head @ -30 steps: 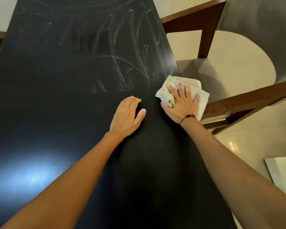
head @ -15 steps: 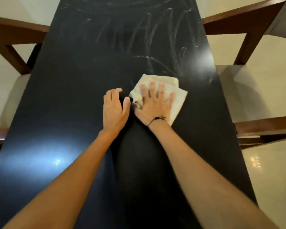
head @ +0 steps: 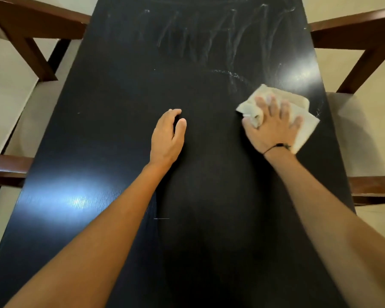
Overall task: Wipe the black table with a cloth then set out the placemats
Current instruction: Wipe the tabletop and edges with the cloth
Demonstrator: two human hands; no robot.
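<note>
The long black table (head: 111, 134) runs away from me, with pale wipe streaks across its far part. A cream cloth (head: 302, 110) lies near the table's right edge. My right hand (head: 273, 127) presses down on it with fingers spread, and a fold is bunched between thumb and forefinger. My left hand (head: 167, 138) rests on the bare tabletop near the middle, fingers loosely bent and holding nothing. No placemats are in view.
Brown wooden chairs with pale seats stand along both sides: one at the left (head: 29, 45) and one at the right (head: 360, 41). Light glares off the tabletop at the near left and far right. The floor is pale tile.
My right hand has slid the cloth from beside my left hand out towards the table's right edge. My left hand has stayed near the middle.
</note>
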